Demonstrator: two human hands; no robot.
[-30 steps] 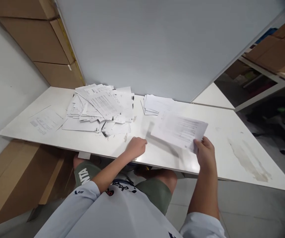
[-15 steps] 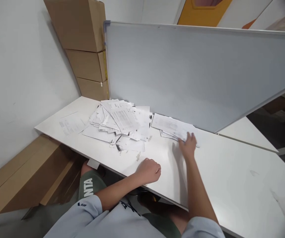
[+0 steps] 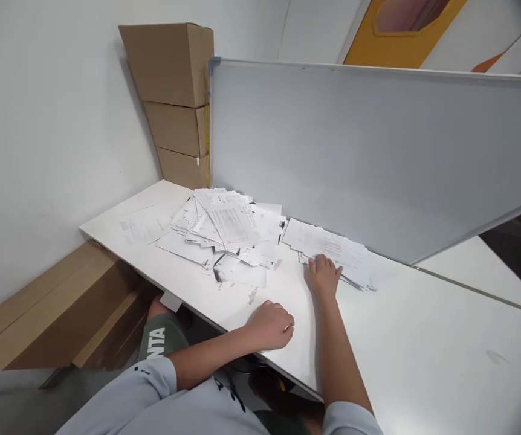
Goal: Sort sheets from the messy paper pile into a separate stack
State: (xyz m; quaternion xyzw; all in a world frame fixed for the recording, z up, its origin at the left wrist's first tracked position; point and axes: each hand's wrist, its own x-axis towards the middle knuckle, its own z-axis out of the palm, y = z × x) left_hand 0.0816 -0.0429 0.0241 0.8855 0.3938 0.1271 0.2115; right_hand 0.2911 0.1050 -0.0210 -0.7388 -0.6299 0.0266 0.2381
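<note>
My right hand (image 3: 322, 276) reaches forward across the white table (image 3: 423, 338) and rests, fingers spread flat, on the near edge of a small stack of printed sheets (image 3: 333, 249) at the foot of the whiteboard. My left hand (image 3: 272, 324) lies at the table's front edge with its fingers curled; nothing shows in it. A larger messy heap of printed papers and torn scraps (image 3: 226, 232) sits left of the small stack. A single sheet (image 3: 140, 225) lies alone at the far left of the table.
A large whiteboard (image 3: 369, 151) stands propped along the back of the table. Stacked cardboard boxes (image 3: 174, 96) fill the corner behind it, and flat cartons (image 3: 47, 308) lean below the table's left end. Small paper scraps (image 3: 252, 295) lie by my left hand.
My right hand carried a printed sheet from the near right of the table to the small stack and set it down; it now rests on the stack. My head turned up and left.
</note>
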